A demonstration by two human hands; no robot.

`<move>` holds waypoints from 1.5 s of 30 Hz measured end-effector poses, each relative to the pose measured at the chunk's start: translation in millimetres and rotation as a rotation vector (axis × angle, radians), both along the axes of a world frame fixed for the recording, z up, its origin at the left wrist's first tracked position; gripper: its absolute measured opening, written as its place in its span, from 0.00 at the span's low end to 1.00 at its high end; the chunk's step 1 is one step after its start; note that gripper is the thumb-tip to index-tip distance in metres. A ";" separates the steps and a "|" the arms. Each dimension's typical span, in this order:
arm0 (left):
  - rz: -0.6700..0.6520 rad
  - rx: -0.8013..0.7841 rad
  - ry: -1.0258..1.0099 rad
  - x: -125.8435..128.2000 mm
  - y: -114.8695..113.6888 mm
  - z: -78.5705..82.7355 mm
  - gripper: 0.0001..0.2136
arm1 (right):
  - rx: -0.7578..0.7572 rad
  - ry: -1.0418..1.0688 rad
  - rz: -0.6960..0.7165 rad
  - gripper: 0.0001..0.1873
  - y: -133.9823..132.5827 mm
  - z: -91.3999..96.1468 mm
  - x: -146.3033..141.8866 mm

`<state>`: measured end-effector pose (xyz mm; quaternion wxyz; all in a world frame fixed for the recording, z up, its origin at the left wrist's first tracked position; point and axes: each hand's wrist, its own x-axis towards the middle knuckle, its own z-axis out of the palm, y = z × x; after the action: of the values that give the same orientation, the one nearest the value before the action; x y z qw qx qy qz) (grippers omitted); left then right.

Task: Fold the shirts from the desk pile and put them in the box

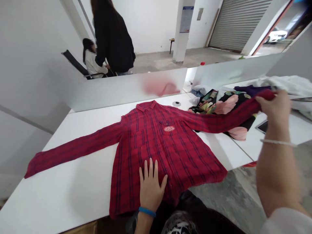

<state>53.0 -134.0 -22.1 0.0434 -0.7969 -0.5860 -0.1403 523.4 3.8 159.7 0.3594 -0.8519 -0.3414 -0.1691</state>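
Observation:
A red plaid shirt point(156, 139) with dark stripes lies front side up on the white table point(85, 185), its collar toward the low partition. My left hand point(151, 188) rests flat on the lower front of the shirt, fingers spread. One sleeve stretches out to the left on the table. With my right hand point(278, 105) I grip the cuff of the other sleeve, holding it raised and stretched to the right. That sleeve passes over a floral black cloth point(229, 104). Slight motion blur covers my right hand.
A phone point(262, 126) lies on the table near my right forearm. White cloth point(290, 85) and purple cloth point(252, 90) are piled at the far right. A frosted partition point(122, 89) runs along the back edge. Beyond it, one person point(114, 39) stands and another point(94, 61) sits.

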 end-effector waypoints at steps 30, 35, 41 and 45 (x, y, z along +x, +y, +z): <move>0.250 -0.077 -0.233 -70.5 163.4 52.9 0.14 | -0.469 -0.166 0.622 0.29 98.3 -173.7 -218.1; 0.264 -0.006 -0.190 -87.2 200.6 28.3 0.14 | -0.546 -0.153 0.625 0.29 100.6 -190.8 -214.1; 0.285 0.068 -0.253 -101.9 200.4 20.3 0.13 | -0.506 -0.155 0.626 0.27 102.2 -193.5 -206.7; 0.262 0.082 -0.352 -110.8 196.1 16.8 0.10 | -0.509 -0.110 0.615 0.27 99.6 -192.2 -200.7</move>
<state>-57.8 62.1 -5.3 -0.0093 -0.6747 -0.6770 -0.2939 322.7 103.4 -32.5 0.1518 -0.7615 -0.6300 -0.0092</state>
